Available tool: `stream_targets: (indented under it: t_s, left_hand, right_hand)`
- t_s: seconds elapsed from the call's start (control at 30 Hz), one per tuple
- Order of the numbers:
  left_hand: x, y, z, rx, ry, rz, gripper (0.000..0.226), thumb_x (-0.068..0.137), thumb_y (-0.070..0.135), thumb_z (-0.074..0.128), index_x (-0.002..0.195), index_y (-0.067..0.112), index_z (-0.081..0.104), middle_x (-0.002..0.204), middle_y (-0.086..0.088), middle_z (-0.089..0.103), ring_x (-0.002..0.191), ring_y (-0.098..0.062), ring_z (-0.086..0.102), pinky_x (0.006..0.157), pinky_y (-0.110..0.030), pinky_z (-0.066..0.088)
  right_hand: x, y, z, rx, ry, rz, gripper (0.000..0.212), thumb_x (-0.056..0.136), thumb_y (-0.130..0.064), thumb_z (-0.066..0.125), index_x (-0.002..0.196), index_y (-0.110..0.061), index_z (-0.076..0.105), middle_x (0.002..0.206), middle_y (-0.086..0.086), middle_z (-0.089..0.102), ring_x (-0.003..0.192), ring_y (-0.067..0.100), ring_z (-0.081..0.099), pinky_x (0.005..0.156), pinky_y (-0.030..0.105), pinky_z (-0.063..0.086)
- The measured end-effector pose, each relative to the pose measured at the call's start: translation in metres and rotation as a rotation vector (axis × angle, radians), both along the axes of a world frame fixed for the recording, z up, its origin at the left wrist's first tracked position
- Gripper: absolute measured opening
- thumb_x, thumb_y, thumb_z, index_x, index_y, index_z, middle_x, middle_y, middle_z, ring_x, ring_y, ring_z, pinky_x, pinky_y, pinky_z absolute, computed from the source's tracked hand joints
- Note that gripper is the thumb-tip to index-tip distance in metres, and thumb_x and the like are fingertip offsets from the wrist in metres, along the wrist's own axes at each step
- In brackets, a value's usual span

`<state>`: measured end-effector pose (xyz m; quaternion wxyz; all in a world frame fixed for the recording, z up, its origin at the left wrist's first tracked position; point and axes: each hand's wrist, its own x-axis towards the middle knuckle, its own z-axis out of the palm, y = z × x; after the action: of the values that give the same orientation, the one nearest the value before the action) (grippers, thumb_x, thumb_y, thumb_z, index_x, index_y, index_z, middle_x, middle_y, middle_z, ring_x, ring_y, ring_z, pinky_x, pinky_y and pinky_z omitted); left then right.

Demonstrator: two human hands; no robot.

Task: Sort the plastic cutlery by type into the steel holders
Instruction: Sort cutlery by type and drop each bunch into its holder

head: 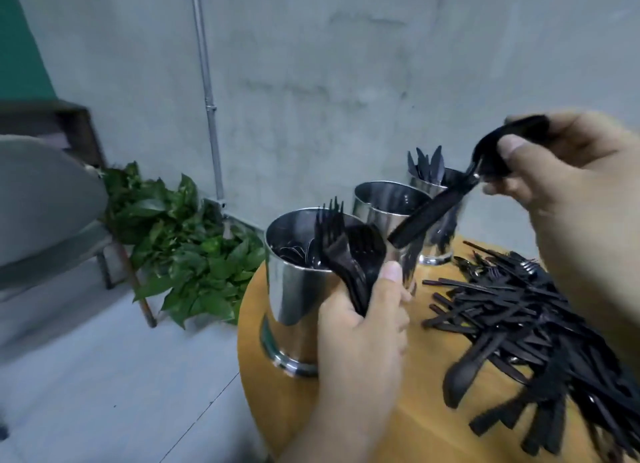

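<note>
Left hand (360, 327), lower centre of frame, grips a bunch of black plastic forks (341, 255) by the handles, tines up, just beside the rim of the nearest polished steel holder (294, 289); likely gathering one type before dropping them in together. Right hand (568, 172), upper right, fingers (512, 149) pinching a black plastic spoon (446, 203) at the bowl end, its handle slanting down-left over the middle steel holder (384, 203), apparently sizing up which holder takes it. Far steel holder (433, 220) at centre right already stands black plastic knives (427, 163) upright. Loose heap of unsorted black cutlery (519, 324) sprawls across the round yellow-wood worktop (408, 424), lower right, so much remains. Holders stand close together; raised forks partly mask the nearest opening. Leafy green plant (187, 241) and grey chair (45, 203) on the floor, left; grey conduit pipe (207, 95) runs down the wall.
</note>
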<state>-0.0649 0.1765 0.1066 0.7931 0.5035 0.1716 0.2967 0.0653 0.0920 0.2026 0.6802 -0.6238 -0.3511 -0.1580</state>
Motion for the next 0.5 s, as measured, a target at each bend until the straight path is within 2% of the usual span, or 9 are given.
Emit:
stream_targets:
  t_s: [0.13, 0.2, 0.27, 0.33, 0.4, 0.47, 0.5]
  left_hand:
    - [-0.006, 0.021, -0.009, -0.058, -0.040, 0.018, 0.045, 0.101, 0.035, 0.055, 0.057, 0.022, 0.053, 0.052, -0.002, 0.030, 0.043, -0.015, 0.023, 0.043, -0.026, 0.017]
    - [-0.008, 0.025, -0.006, -0.056, -0.058, -0.009, 0.044, 0.101, 0.035, 0.054, 0.059, 0.021, 0.054, 0.051, -0.002, 0.030, 0.041, -0.015, 0.024, 0.042, -0.023, 0.019]
    - [-0.009, 0.026, -0.006, -0.066, -0.080, -0.056, 0.042, 0.101, 0.034, 0.054, 0.062, 0.020, 0.057, 0.051, -0.002, 0.031, 0.040, -0.015, 0.026, 0.041, -0.022, 0.022]
    - [-0.008, 0.026, -0.008, -0.060, -0.097, -0.122, 0.042, 0.102, 0.033, 0.054, 0.063, 0.020, 0.059, 0.052, -0.003, 0.032, 0.038, -0.014, 0.027, 0.039, -0.021, 0.025]
    - [-0.007, 0.027, -0.011, -0.039, -0.101, -0.181, 0.040, 0.101, 0.035, 0.055, 0.065, 0.019, 0.061, 0.052, -0.003, 0.033, 0.037, -0.013, 0.028, 0.038, -0.020, 0.026]
    - [-0.007, 0.028, -0.011, -0.028, -0.103, -0.248, 0.037, 0.102, 0.034, 0.054, 0.071, 0.014, 0.061, 0.053, -0.003, 0.035, 0.037, -0.012, 0.029, 0.037, -0.020, 0.025]
    - [-0.006, 0.027, -0.011, -0.030, -0.096, -0.284, 0.036, 0.103, 0.033, 0.053, 0.075, 0.011, 0.060, 0.054, -0.003, 0.036, 0.037, -0.012, 0.029, 0.037, -0.020, 0.024]
  right_hand:
    - [-0.006, 0.061, -0.006, -0.246, 0.018, -0.011, 0.008, 0.094, -0.012, 0.068, 0.095, -0.020, 0.070, 0.083, -0.001, 0.073, 0.070, 0.017, 0.072, 0.070, 0.031, 0.060]
    - [-0.003, 0.081, -0.017, -0.414, 0.016, -0.015, 0.010, 0.092, -0.019, 0.071, 0.101, -0.023, 0.071, 0.086, -0.003, 0.074, 0.073, 0.019, 0.073, 0.079, 0.040, 0.059]
    - [-0.002, 0.091, -0.029, -0.654, -0.019, -0.037, 0.032, 0.089, -0.034, 0.075, 0.119, -0.027, 0.069, 0.095, -0.012, 0.071, 0.083, 0.013, 0.069, 0.088, 0.038, 0.055]
    - [-0.005, 0.085, -0.031, -0.726, -0.109, -0.117, 0.043, 0.087, -0.046, 0.073, 0.126, -0.028, 0.067, 0.095, -0.016, 0.066, 0.083, 0.003, 0.061, 0.085, 0.030, 0.049]
    - [-0.013, 0.068, -0.027, -0.613, -0.105, -0.077, 0.032, 0.090, -0.052, 0.063, 0.108, -0.027, 0.073, 0.078, -0.008, 0.067, 0.069, 0.000, 0.059, 0.070, 0.022, 0.048]
    - [-0.026, 0.045, -0.024, -0.594, -0.072, 0.094, 0.043, 0.092, -0.060, 0.053, 0.092, -0.021, 0.073, 0.063, 0.003, 0.061, 0.055, 0.006, 0.055, 0.057, 0.020, 0.046]
    - [-0.034, 0.035, -0.023, -0.636, -0.054, 0.191, 0.045, 0.092, -0.061, 0.051, 0.088, -0.021, 0.072, 0.060, 0.005, 0.059, 0.054, 0.008, 0.056, 0.057, 0.022, 0.047]
